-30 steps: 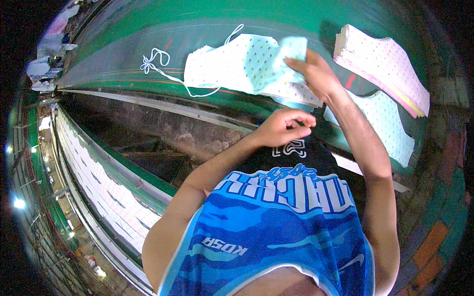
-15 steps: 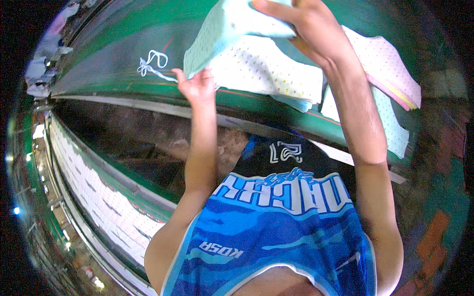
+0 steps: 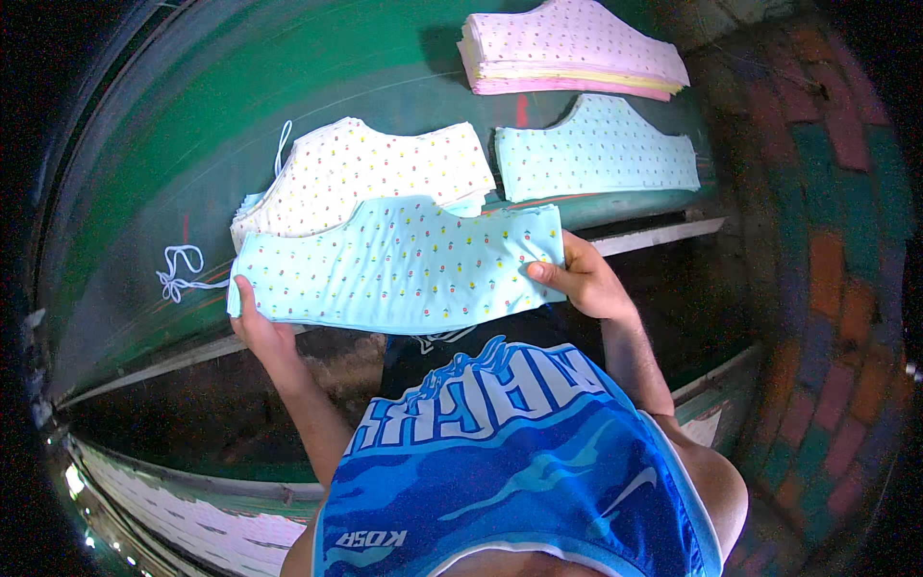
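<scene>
Head view: left hand (image 3: 266,332) pinches the aqua printed fabric (image 3: 404,269) at its left end, right hand (image 3: 592,282) pinches the right end, thumb on top!

ok so you've got one left hand (image 3: 269,337), one right hand (image 3: 593,282) (two total), one lot of aqua cloth (image 3: 394,264), one pink stack (image 3: 577,46), one white stack (image 3: 404,162), one pale blue stack (image 3: 601,154) (makes three stacks lying there), plus at least one looped cord (image 3: 176,284)
</scene>
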Demonstrator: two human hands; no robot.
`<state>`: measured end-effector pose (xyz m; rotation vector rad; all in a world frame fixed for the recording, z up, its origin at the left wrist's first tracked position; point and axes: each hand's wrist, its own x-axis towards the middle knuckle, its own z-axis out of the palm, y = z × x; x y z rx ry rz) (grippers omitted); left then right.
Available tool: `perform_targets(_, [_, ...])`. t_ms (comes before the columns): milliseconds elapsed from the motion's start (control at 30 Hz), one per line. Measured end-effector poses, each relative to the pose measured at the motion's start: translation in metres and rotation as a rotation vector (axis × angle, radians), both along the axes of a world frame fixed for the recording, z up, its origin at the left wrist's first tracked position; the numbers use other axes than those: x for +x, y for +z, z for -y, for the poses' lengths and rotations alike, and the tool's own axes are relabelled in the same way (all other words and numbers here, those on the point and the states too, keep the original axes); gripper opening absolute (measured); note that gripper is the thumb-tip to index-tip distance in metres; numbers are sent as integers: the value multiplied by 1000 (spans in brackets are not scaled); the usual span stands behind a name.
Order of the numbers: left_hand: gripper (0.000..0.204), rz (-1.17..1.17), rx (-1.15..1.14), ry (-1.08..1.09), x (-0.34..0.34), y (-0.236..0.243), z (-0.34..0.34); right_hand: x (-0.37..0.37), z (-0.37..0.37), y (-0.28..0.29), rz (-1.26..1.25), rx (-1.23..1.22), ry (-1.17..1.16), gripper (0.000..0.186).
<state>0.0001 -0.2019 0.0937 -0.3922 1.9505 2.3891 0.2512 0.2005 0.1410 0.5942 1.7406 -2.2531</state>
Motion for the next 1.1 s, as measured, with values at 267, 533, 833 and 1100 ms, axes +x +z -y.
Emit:
perform_targets(267, [52, -256, -688, -175, -2, 42, -26, 22, 13, -10, -261, 360, -457, 75])
perform_targets(533, [17, -188, -650, -622, -30, 54, 5, 55, -4, 53, 68, 504, -301, 29])
perform_targets(833, [44, -400, -236, -793, -56, 30, -36, 42, -46, 65, 61, 1072, -323, 38])
perform_targets(1100, [50, -275, 269, -873, -65, 18, -142, 27, -149, 17, -201, 783, -536, 44])
